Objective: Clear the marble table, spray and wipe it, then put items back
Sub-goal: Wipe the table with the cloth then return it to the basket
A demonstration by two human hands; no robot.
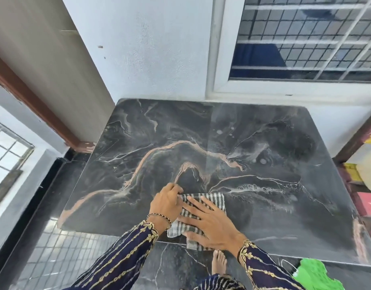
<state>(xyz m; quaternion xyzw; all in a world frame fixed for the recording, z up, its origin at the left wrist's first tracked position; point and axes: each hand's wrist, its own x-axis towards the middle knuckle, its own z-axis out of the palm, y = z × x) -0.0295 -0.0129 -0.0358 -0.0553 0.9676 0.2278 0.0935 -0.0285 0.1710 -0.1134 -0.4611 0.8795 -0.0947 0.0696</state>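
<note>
The black marble table (253, 143) with pink and white veins fills the middle of the view, with nothing standing on it. A grey-and-white striped cloth (213, 203) lies at its near edge, one corner hanging over. My right hand (209, 225) presses flat on the cloth with fingers spread. My left hand (165, 203) pinches the cloth's far left corner. Both sleeves are dark blue with gold embroidery.
A white wall and a barred window (306, 38) stand behind the table. A wooden door frame (33, 99) runs at the left. Coloured shelves (366, 197) sit at the right edge. A green object (314, 275) lies bottom right. My bare foot (219, 262) stands on the dark floor.
</note>
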